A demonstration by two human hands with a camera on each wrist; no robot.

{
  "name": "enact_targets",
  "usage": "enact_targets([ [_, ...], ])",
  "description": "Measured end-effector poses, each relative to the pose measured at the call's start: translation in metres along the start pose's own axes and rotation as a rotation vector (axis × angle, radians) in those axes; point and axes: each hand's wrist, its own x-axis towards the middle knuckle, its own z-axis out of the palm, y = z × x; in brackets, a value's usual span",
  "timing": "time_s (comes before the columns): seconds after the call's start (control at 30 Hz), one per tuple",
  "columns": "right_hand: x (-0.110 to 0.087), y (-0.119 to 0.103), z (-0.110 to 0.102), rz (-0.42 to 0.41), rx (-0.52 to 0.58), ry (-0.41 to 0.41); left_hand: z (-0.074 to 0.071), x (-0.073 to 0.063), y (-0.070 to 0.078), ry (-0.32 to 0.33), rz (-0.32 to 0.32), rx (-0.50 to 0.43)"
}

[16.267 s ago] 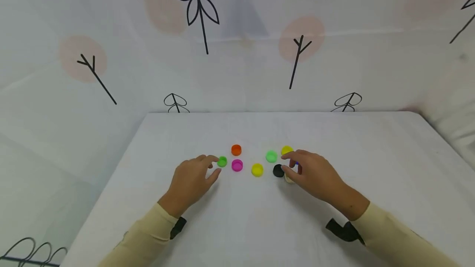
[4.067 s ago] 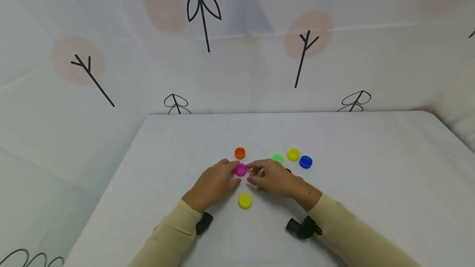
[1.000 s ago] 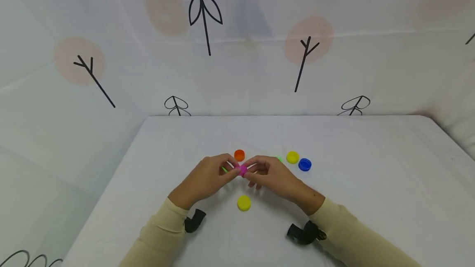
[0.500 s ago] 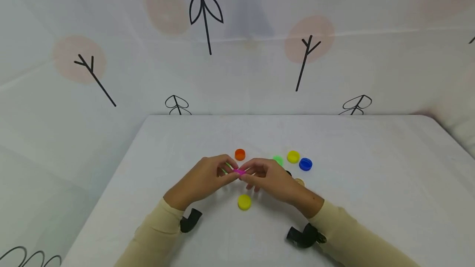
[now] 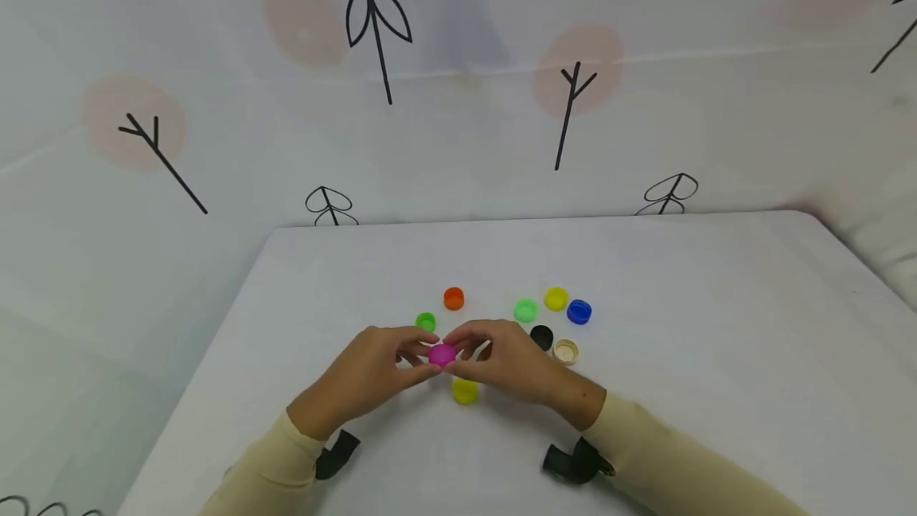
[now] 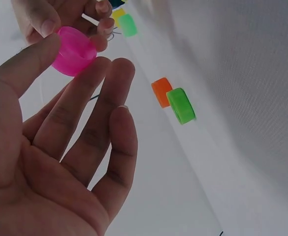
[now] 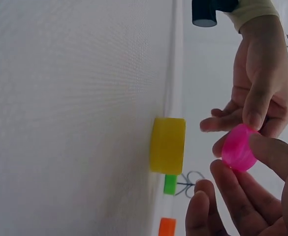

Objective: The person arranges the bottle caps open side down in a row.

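A pink plastic bottle cap (image 5: 442,354) is raised over the table between both hands, tilted on its side. My left hand (image 5: 364,373) pinches its left edge with thumb and index finger, the other fingers loosely bent, as the left wrist view shows. From the opposite side my right hand (image 5: 507,361) pinches the same cap (image 7: 240,148). Just below the hands in the head view lies a yellow cap (image 5: 465,392), partly covered by the right hand. Past the left fingers a green cap (image 5: 426,321) sits on the cloth.
Farther back on the white table (image 5: 688,293) lies an orange cap (image 5: 454,299). On the right are a light green cap (image 5: 525,310), another yellow cap (image 5: 556,298), a blue cap (image 5: 579,311), a black cap (image 5: 541,337) and a beige cap (image 5: 565,352).
The pink cap, on the table about four seconds ago, is now lifted in both hands. Over the last half second it has turned and come nearer the person. The front yellow cap was farther back at first.
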Motion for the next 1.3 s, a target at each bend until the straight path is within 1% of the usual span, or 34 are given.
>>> enact_targets([
  [0.13,0.000,-0.001,0.004,-0.009,-0.012,-0.015,0.002,-0.005,-0.003,-0.003,0.004,-0.014],
  [0.27,-0.002,-0.001,0.008,0.021,-0.030,-0.029,0.006,-0.007,-0.005,-0.031,0.011,-0.032],
  [0.47,-0.001,0.001,0.011,0.034,-0.073,-0.051,0.008,-0.006,-0.007,-0.062,0.023,0.006],
  [0.73,-0.001,0.005,0.013,0.023,-0.097,-0.082,0.013,-0.007,-0.008,-0.070,0.008,0.051],
  [1.03,0.002,0.008,0.015,0.030,-0.124,-0.109,0.016,-0.008,-0.008,-0.074,0.024,0.099],
  [1.17,0.001,0.009,0.016,0.010,-0.149,-0.116,0.018,-0.009,-0.009,-0.092,0.034,0.105],
  [1.3,0.002,0.010,0.017,-0.015,-0.177,-0.114,0.020,-0.009,-0.009,-0.094,0.043,0.112],
])
